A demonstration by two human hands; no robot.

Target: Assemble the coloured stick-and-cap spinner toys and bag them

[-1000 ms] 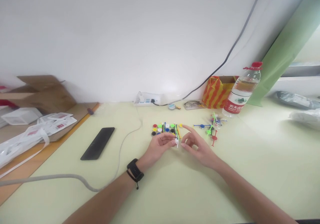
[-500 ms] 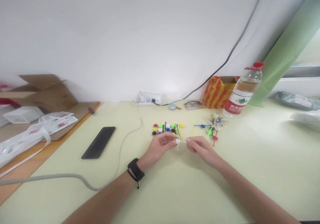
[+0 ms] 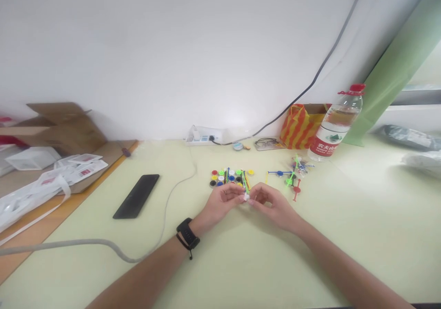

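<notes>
My left hand [image 3: 222,202], with a black watch on its wrist, pinches a small white plastic piece [image 3: 246,197]. The fingertips of my right hand [image 3: 272,204] are closed at the same piece from the other side. Just beyond the hands lie rows of small round discs [image 3: 220,178] in red, yellow, green, white, blue and black. Thin coloured sticks [image 3: 246,180] lie among them, partly hidden by my fingers. Right of these are joined stick-and-disc pieces, among them a blue one [image 3: 279,174], a green one [image 3: 291,178] and a red one [image 3: 296,190].
A black flat slab [image 3: 136,196] and a grey cable [image 3: 165,212] lie on the left. A water bottle [image 3: 336,123] and a striped bag [image 3: 298,127] stand at the back right. A power strip [image 3: 203,137] sits by the wall; a cardboard box [image 3: 65,125] is far left.
My right hand has moved left, and its fingertips have closed on the white piece held by my left hand. My left hand has hardly moved.
</notes>
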